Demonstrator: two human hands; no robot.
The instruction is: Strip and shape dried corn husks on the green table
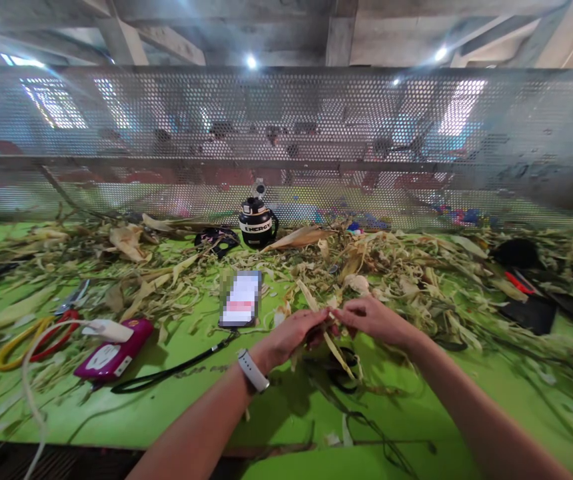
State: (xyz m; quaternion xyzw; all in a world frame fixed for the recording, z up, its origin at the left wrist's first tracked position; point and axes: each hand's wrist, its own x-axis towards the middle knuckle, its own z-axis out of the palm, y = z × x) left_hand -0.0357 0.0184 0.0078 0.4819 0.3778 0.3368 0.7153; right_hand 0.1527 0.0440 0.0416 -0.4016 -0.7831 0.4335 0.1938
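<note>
My left hand (294, 333) and my right hand (371, 319) meet over the middle of the green table (266, 407). Both are closed in a pinch on a bundle of dry husk strips (334, 347) that hangs down between them. A grey watch band sits on my left wrist. Black scissors (341, 373) lie on the table just under the strips. A heap of dried husks (396, 273) spreads behind the hands.
A phone (240, 299) on a black lanyard lies left of my hands. A magenta power bank (111, 357) with a white cable, red and yellow scissors (36, 333), a black jug (256, 223) and a perforated metal screen (286, 147) stand around. Black items lie at the right.
</note>
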